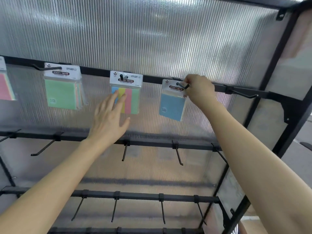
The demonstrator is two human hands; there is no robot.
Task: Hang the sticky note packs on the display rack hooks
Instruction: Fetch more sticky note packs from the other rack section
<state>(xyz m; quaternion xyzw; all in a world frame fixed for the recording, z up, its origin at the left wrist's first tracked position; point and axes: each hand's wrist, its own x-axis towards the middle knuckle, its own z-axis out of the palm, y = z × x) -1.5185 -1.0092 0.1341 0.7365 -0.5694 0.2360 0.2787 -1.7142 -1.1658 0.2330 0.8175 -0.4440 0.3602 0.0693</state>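
A person's right hand (199, 89) pinches the white card header of a blue sticky note pack (172, 105), fingers curled round its upper corner where a black metal hook (182, 85) pokes through the hanging slot. The clear-wrapped, square pack hangs slightly tilted from the top rail (94, 71) of the display rack.

The left hand (109, 114) is open, with straight, spread fingers raised in front of a neighbouring striped pack (130, 98) of blue, yellow, pink and green notes. Whether the fingertips touch its glossy wrapper cannot be told.

Further left on the same rail hang a green pack (62, 92) and, cut off by the frame edge, a pink pack (5, 88), each under a white header printed "STICKY NOTE".

Behind them stands a ribbed, translucent plastic panel (152, 39) set in a black, square-tube frame (290, 81). Thin, upturned lower hooks (179, 154) jut from two further matte rails below.
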